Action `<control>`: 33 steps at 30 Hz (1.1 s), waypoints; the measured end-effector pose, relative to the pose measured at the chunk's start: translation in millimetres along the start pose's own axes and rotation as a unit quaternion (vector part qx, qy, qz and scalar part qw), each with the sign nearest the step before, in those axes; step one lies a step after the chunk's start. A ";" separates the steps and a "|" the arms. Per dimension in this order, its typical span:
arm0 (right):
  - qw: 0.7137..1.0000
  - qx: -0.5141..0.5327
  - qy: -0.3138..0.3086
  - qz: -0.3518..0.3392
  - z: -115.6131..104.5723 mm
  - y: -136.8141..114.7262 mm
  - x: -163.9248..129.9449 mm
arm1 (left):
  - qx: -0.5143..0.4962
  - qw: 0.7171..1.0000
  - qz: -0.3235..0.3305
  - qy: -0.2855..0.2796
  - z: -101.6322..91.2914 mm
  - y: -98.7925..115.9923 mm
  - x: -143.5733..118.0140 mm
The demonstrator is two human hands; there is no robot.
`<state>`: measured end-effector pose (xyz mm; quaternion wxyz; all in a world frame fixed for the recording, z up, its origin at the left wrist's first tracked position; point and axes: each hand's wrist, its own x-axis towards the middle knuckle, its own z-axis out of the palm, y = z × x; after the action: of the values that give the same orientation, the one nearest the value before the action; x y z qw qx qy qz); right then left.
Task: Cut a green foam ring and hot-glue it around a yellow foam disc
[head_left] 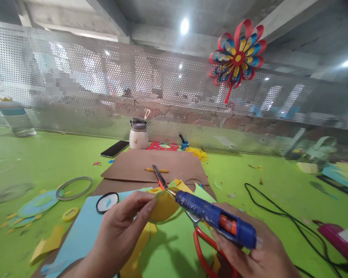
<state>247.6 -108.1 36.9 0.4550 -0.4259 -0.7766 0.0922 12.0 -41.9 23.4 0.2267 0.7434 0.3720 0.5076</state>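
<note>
Thumb and forefinger of the left hand (124, 224) pinch the left edge of a yellow paper disc (164, 207) at center frame, while the right hand (256, 255), lower right, curls around a blue glue gun (203, 210). The gun's body covers part of that hand, and how every finger lies on the grip cannot be made out. The disc extends rightward from the left fingertips; the gun's tip meets its upper edge in view, though actual contact is unclear. Scissors (200, 247) with red handles lie half hidden behind gun and hand. Beneath, green paper (162, 251) runs off the lower edge; blue paper (85, 227) spreads to the left. Above the tip, a box cutter (160, 176) crosses a yellow stick (164, 170) on brown paper (156, 159). Green tabletop (229, 173) opens between that paper and a black cord (284, 212) at right. A white bottle (139, 138) stands upper center.
</note>
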 end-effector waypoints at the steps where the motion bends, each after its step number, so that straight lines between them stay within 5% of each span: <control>1: 1.000 0.003 -0.005 -0.002 0.0 -0.3 -0.1 | 0.002 1.000 -0.002 0.001 0.2 -0.1 -0.3; 8: 0.998 0.033 -0.019 0.046 4.9 1.9 -1.9 | 0.006 1.000 -0.005 0.003 1.1 1.6 -0.3; 19: 1.000 -0.006 0.002 0.018 -2.0 -1.6 2.4 | 0.008 1.000 0.001 0.013 -0.7 -1.6 -1.0; 33: 0.997 0.035 0.051 0.046 -4.0 1.2 4.0 | -0.079 0.991 -0.101 0.049 1.3 1.6 1.3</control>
<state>250.6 -105.4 41.0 0.5034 -0.4492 -0.7285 0.1182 14.0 -41.8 24.8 0.3165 0.6560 0.4149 0.5453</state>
